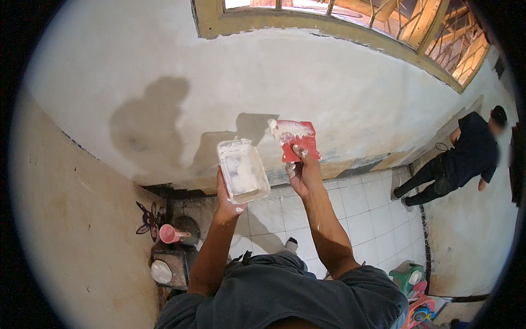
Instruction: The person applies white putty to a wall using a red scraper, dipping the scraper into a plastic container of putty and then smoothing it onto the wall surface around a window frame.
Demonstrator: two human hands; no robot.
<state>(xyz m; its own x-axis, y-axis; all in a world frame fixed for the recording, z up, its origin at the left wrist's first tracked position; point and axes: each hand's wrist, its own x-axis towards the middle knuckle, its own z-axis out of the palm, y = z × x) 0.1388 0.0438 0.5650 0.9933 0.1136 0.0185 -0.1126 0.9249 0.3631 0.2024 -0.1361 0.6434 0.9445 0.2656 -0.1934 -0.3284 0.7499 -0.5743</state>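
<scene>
The left hand (224, 201) is gripping a white-smeared tub (257, 174) by its left and near sides; the right hand (304, 176) is gripping a red scraper (304, 137), its caked edge facing the wall (339, 82) beyond. A narrow gap is separating both tools.

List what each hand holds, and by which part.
Left hand: white-smeared tub, held from below at its left side and near end. Right hand: red scraper, pinched at its near edge.
</scene>
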